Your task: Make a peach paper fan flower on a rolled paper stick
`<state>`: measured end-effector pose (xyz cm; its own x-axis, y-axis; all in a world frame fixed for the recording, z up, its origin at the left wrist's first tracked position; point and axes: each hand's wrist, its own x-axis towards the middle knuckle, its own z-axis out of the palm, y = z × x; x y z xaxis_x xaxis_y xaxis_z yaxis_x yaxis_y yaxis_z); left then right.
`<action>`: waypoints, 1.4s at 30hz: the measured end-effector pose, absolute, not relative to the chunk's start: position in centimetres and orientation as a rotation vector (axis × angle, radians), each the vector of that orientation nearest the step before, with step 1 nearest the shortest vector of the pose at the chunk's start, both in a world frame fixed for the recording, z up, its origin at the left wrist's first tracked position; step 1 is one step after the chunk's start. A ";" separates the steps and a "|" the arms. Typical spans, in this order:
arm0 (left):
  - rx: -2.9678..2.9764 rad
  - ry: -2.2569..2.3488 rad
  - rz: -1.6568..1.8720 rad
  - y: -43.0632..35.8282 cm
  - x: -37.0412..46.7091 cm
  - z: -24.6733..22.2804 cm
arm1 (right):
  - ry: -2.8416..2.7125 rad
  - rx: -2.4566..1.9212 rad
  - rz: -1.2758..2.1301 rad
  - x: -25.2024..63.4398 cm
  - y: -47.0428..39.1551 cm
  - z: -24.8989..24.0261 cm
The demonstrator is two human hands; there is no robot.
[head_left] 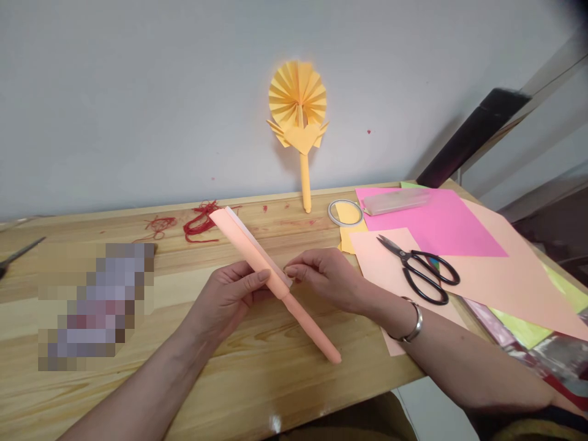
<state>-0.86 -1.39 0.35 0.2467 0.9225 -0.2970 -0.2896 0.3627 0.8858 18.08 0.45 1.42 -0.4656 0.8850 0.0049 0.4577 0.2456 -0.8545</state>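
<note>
A folded strip of peach paper (pixel 241 248) with a thin rolled paper handle (pixel 315 331) slants above the table. My left hand (pixel 236 294) grips the folded part, thumb on top and fingers beneath. A pale whitish strip runs along the folded paper's upper right edge. Thumb and forefinger of my right hand (pixel 326 275) pinch at the lower end of that pale strip; what exactly they hold is too small to make out. Against the wall leans a yellow paper fan (pixel 298 98) with a heart and a rolled handle.
Black-handled scissors (pixel 407 263) lie on peach sheets (pixel 514 288) at the right. Nearby are a pink sheet (pixel 468 226), a roll of tape (pixel 329 214) and yellow scraps. Red thread (pixel 199 223) lies at the back; a blurred-out object (pixel 98 306) is at left.
</note>
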 end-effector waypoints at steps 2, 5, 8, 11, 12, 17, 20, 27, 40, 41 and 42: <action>0.803 0.965 0.975 -1.4 -0.9 0.3 | -1.892 -1.243 1.357 18.0 0.6 1.5; 0.796 0.954 0.986 -1.3 -0.9 0.2 | -1.798 -1.242 1.543 18.0 0.8 1.6; 0.808 0.936 0.981 -1.3 -1.0 0.2 | -1.795 -1.208 1.622 18.0 0.6 1.6; 0.811 0.940 0.979 -1.4 -1.0 0.1 | -1.797 -1.178 1.629 17.8 0.4 1.4; 0.806 0.943 0.985 -1.4 -0.9 0.0 | -1.795 -1.184 1.612 17.8 0.3 1.3; 0.759 0.910 1.015 -1.4 -0.7 -0.1 | -1.759 -1.236 1.551 17.3 0.1 0.7; 0.708 0.893 1.041 -1.6 -0.2 0.4 | -1.677 -1.260 1.543 17.1 0.1 0.8; 0.558 0.947 1.044 -2.7 1.9 2.0 | -1.598 -1.253 1.467 17.0 -0.1 1.8; 0.515 0.865 1.116 -1.6 2.7 1.4 | -1.596 -1.247 1.363 16.9 0.1 1.6; 0.515 0.859 1.113 -1.5 2.6 1.3 | -1.600 -1.250 1.359 16.9 0.1 1.6; 0.514 0.859 1.115 -1.5 2.5 1.1 | -1.602 -1.255 1.358 16.8 0.0 1.6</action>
<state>2.46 -1.52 1.12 0.1819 0.9246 -0.3348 -0.5598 0.3773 0.7378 16.81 0.04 1.57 -0.3027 0.9494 -0.0843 0.2385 -0.0102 -0.9711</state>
